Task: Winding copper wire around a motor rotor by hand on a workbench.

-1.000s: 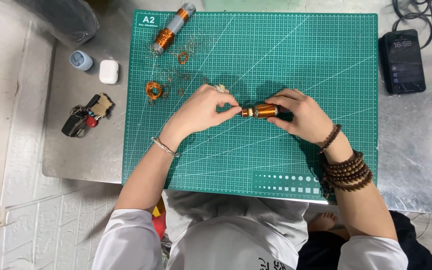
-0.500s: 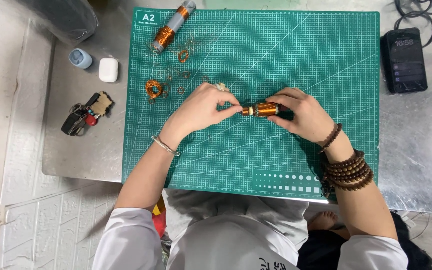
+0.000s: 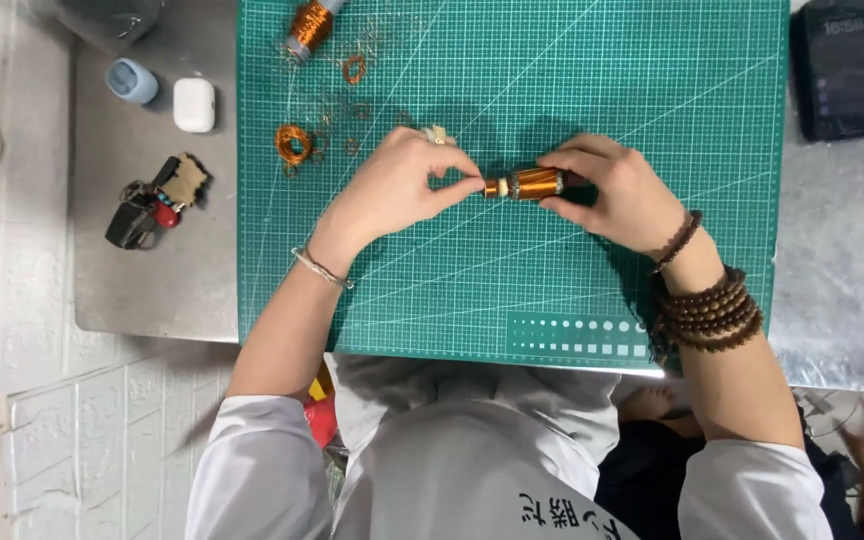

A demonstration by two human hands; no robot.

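Over the middle of the green cutting mat both hands meet on a small copper-wound coil, a short cylinder wrapped in shiny orange wire with a pale cap at its left end. The right hand has its fingers curled round the right part of the coil, thumb under and forefinger over, so the coil is firmly held and lies level above the mat. The left hand pinches with thumb and forefinger tips closed on the coil's left tip; the other fingers are folded in. Whether a loose wire end is between those tips is too small to tell.

The mat covers most of the grey metal table and reaches its near edge. Toward the far left corner of the mat lies a second wound spool, tilted, with scraps of copper wire near it: a small loose ring of wire and a smaller loop. Left of the mat, on bare metal near the table's left edge, sit a pale blue cap, a white rounded case just beside it, and a bunch of keys with a tan tag closer to the near edge. At the far right corner a dark phone lies flat. The right wrist wears dark wooden bead bracelets; the left wrist has a thin silver bangle.
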